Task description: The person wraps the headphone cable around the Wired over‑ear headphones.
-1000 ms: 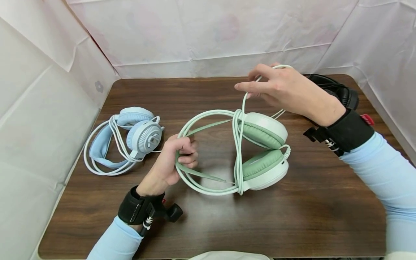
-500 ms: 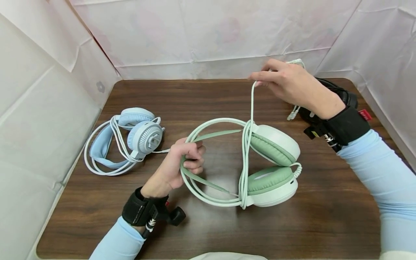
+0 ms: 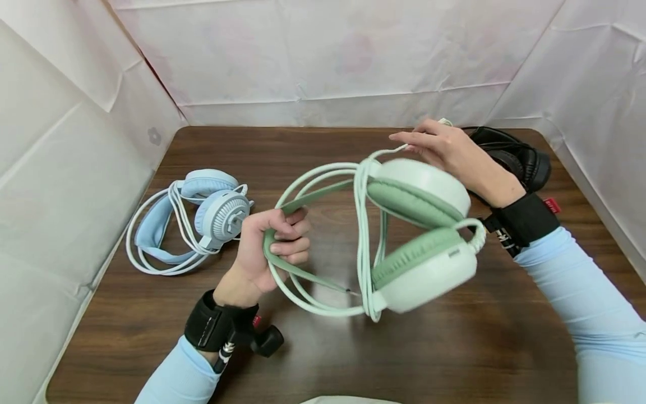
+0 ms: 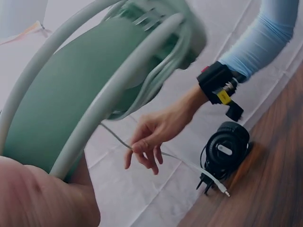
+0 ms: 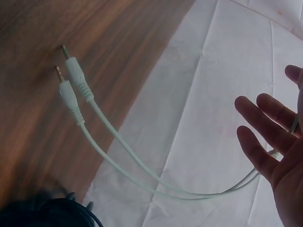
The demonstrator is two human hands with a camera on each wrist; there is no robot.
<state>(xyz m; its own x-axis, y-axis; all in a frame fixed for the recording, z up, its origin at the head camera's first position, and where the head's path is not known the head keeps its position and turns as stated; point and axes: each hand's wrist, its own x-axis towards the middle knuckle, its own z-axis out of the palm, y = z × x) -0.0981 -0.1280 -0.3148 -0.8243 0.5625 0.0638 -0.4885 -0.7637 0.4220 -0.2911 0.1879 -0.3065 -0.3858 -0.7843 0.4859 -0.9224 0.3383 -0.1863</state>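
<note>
In the head view my left hand (image 3: 275, 247) grips the headband of a pair of white-and-green headphones (image 3: 429, 275) near the middle of the table. Both ear cups point right, tilted. Several turns of their pale green cable (image 3: 362, 241) wrap across the headband beside the cups. Beyond the upper cup, my right hand (image 3: 454, 151) pinches the cable's free stretch between thumb and index finger, its other fingers loosely spread. From that hand two cable ends hang in the right wrist view, each tipped with an audio plug (image 5: 71, 97).
Light blue headphones (image 3: 229, 216), cable wound round them, lie at the left on the dark wooden table (image 3: 454, 348). Black headphones (image 3: 535, 165) sit at the back right, partly behind my right forearm. White sheeting (image 3: 323, 62) encloses the table's back and sides.
My left hand has turned the green headphones, bringing the cups up and closer to the head camera. My right hand rose with the taut cable, then came down, and the stretch now looks shorter.
</note>
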